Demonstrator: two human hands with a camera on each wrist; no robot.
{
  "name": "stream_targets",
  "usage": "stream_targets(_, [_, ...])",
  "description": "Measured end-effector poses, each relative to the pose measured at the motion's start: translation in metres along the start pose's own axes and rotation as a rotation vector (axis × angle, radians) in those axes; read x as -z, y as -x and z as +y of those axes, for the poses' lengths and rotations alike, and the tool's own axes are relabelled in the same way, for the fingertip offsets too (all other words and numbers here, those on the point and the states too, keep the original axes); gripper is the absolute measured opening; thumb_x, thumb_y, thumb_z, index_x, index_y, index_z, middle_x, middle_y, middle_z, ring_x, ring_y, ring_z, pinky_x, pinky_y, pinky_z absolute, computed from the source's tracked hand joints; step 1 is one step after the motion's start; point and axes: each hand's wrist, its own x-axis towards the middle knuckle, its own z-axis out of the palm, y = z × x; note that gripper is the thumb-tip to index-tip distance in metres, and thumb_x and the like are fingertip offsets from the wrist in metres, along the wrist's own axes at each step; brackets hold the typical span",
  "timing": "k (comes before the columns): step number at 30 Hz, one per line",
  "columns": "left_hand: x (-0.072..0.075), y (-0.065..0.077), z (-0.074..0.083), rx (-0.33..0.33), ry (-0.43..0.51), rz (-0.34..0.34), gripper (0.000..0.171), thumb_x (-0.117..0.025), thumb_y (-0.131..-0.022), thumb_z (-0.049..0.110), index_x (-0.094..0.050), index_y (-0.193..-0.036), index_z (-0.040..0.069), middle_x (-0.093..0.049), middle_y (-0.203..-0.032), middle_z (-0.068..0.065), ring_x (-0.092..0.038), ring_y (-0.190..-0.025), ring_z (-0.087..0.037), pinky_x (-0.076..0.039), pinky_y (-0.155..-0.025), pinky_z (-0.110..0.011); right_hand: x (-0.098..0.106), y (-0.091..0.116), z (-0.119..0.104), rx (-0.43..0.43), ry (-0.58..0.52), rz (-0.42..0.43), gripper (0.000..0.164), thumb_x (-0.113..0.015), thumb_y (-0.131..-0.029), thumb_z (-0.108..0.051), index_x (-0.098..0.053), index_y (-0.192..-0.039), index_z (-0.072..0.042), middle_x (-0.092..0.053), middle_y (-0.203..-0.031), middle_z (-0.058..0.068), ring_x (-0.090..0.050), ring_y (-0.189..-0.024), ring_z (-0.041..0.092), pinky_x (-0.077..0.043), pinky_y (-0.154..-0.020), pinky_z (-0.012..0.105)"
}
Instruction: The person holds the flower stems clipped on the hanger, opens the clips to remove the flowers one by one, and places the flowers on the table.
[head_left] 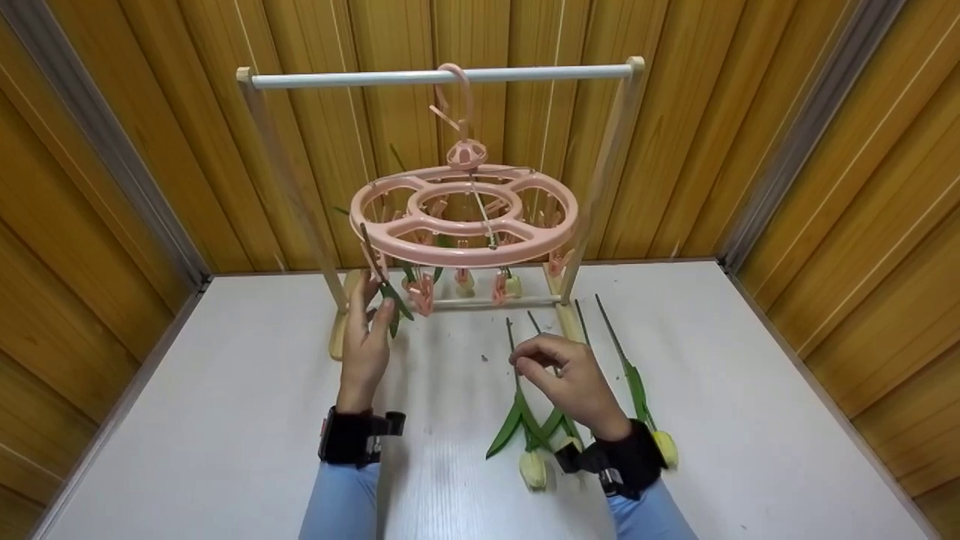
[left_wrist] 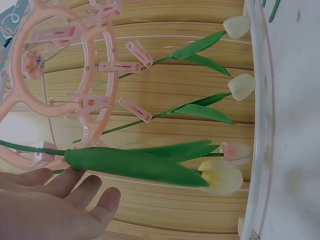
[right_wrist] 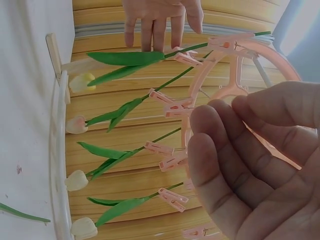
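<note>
A round pink clip hanger (head_left: 463,257) hangs by its hook, with tulips clipped head down around it. At its left side my left hand (head_left: 365,352) is raised, fingers extended, beside the stem and leaves of a hanging yellow-white tulip (left_wrist: 220,177). In the left wrist view, the fingertips lie right at the base of that tulip's leaf. My right hand (head_left: 570,379) hovers above the tulips on the table, its fingers loosely bent. Nothing is between those fingers in the right wrist view. Pink clips (right_wrist: 172,199) hold the other hanging stems, with pink and white blooms below.
A wooden rack with a white rod (head_left: 540,73) carries the hanger; its feet stand on the white table (head_left: 247,420). Several tulips lie to the right, among them a pale tulip (head_left: 532,471) and a yellow tulip (head_left: 665,448). Wood-patterned walls (head_left: 862,225) enclose the table.
</note>
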Motion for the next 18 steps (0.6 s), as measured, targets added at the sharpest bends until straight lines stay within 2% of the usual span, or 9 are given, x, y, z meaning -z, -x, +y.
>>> stream_targets(7, [-0.001, 0.003, 0.005, 0.006, 0.009, -0.013, 0.059, -0.046, -0.109, 0.015, -0.023, -0.162, 0.0, -0.048, -0.149, -0.026, -0.045, -0.141, -0.036, -0.039, -0.113, -0.054, -0.002, 0.0, 0.001, 0.006, 0.004, -0.006, 0.013, -0.065, -0.099, 0.0, -0.075, -0.101, -0.009, -0.073, -0.093, 0.005, -0.07, -0.08, 0.019, -0.055, -0.073, 0.027])
stream_targets(10, [-0.001, 0.004, 0.008, 0.019, 0.021, -0.014, 0.058, -0.044, -0.11, 0.017, -0.024, -0.162, 0.001, -0.05, -0.146, -0.026, -0.047, -0.139, -0.035, -0.038, -0.114, -0.054, -0.004, 0.0, 0.001, 0.01, 0.002, -0.01, 0.012, -0.065, -0.099, 0.0, -0.075, -0.101, -0.008, -0.073, -0.093, 0.008, -0.07, -0.08, 0.021, -0.055, -0.073, 0.029])
stream_targets(13, [-0.001, 0.006, 0.012, 0.037, 0.04, -0.024, 0.055, -0.041, -0.112, 0.022, -0.027, -0.162, 0.003, -0.045, -0.153, -0.022, -0.044, -0.143, -0.034, -0.033, -0.118, -0.054, -0.004, 0.0, 0.0, 0.006, 0.002, -0.016, 0.012, -0.065, -0.1, -0.001, -0.074, -0.101, -0.008, -0.073, -0.093, 0.008, -0.07, -0.08, 0.024, -0.056, -0.073, 0.03])
stream_targets(18, [-0.002, 0.008, 0.017, 0.023, 0.038, -0.043, 0.053, -0.034, -0.113, 0.025, -0.03, -0.16, 0.003, -0.06, -0.138, -0.021, -0.056, -0.129, -0.034, -0.04, -0.111, -0.048, -0.005, 0.0, -0.001, -0.03, 0.018, -0.031, 0.011, -0.065, -0.1, -0.002, -0.075, -0.101, -0.008, -0.073, -0.095, 0.005, -0.071, -0.082, 0.023, -0.057, -0.075, 0.029])
